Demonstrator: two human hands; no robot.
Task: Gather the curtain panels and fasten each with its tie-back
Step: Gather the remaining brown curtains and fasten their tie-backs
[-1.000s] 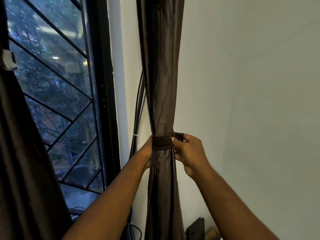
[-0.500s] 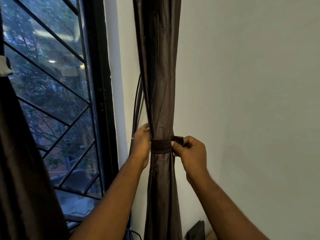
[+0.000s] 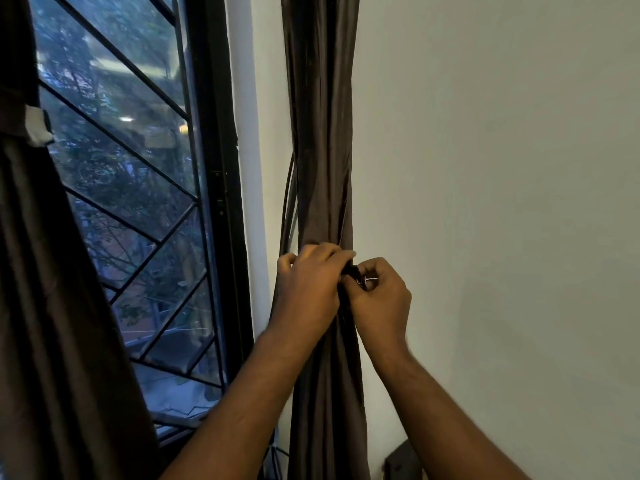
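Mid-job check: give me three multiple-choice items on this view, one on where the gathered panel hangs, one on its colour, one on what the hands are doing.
1. The gathered curtain panel hangs: A) across the glass; B) beside the wall, right of the window frame; C) heaped on the floor.
2. Its colour: A) white; B) red; C) dark brown.
3. The left hand and right hand: A) both grip the tie-back; B) both hang free; C) both hold the grille.
Key: B, it falls along the pale wall; C, the fabric is dark brown; A, both sets of fingers curl at the tie-back.
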